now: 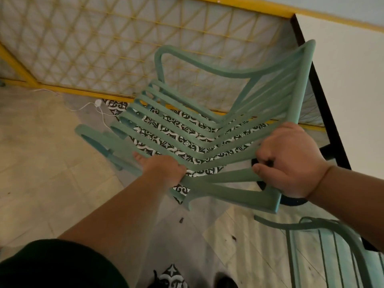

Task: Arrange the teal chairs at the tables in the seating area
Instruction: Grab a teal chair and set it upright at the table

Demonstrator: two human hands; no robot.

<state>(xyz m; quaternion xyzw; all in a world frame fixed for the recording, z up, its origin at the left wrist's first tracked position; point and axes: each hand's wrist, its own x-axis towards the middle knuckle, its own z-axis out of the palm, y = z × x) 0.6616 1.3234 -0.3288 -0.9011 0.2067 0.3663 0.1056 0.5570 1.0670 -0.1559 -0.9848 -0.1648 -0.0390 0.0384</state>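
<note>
Above patterned floor tiles [116, 106], a teal chair [232, 195] fronts yellow lattice [104, 48].

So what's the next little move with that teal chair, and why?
Probably tip the teal slatted plastic chair upright and set it down by the white black-edged table: the left hand and right hand both grip it, tilted, with the table just to its right.

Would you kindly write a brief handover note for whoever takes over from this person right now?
Hands: the left hand grips the seat edge of the teal chair; the right hand grips its backrest slats.
Things: the chair is held tilted beside the white table. A second teal chair stands at the lower right.
Done: the held chair is not yet placed.
Left: set it upright at the table.
</note>
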